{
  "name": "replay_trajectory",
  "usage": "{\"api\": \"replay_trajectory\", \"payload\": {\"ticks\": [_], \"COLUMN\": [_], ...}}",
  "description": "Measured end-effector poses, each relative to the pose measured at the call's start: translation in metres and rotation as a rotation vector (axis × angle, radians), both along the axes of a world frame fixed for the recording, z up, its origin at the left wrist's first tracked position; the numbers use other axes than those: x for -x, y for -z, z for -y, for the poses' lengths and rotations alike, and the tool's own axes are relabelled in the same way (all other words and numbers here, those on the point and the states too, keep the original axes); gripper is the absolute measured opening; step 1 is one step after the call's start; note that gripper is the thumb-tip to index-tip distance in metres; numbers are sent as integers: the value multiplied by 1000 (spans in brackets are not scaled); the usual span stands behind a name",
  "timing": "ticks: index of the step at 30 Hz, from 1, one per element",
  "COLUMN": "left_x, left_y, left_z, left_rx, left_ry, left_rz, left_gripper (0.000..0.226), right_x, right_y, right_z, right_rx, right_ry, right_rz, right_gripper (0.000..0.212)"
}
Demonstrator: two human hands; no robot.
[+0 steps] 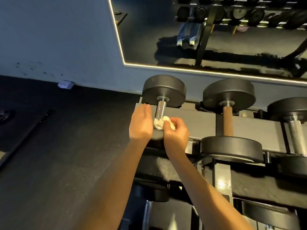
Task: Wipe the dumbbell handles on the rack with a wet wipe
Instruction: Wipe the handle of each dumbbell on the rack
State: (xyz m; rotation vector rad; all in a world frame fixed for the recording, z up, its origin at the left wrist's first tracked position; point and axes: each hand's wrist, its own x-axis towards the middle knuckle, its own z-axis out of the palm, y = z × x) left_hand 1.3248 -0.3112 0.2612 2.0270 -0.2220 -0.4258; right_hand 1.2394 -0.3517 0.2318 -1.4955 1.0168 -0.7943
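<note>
Right hand [176,131] pinches wet wipe [159,123] on handle [160,109]; left hand [141,122] flat, perhaps touching it.

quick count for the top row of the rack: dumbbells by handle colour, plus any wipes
silver-handled dumbbells: 2 (one partly cut off at the right edge)
brown-handled dumbbell: 1
wet wipe: 1
total: 4
</note>
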Motion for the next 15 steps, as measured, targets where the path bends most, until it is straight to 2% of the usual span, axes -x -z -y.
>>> {"api": "replay_trajectory", "payload": {"ticks": [3,6,8,10,12,15], "left_x": [1,4,2,1,3,5], "left_y": [0,5,5,5,2,0], "left_z": [-1,-9,-11,-9,-9,-10], "left_rx": [-63,46,-9,-60,-137,-86], "left_ry": [20,24,13,4,77,81], "left_rz": [-16,72,-11,-111,-80,16], "left_gripper": [33,30,34,27,34,42], "right_x": [0,-2,-7,-16,-28,-39], "right_y": [-4,-5,-5,-7,-8,-7], "right_z": [0,7,20,36,50,55], "right_rx": [-140,-191,-105,46,138,118], "right_ry": [32,34,21,31,-2,-180], "right_rz": [-7,-29,-84,-163,-250,-347], "right_gripper": [13,14,10,7,7,12]}}
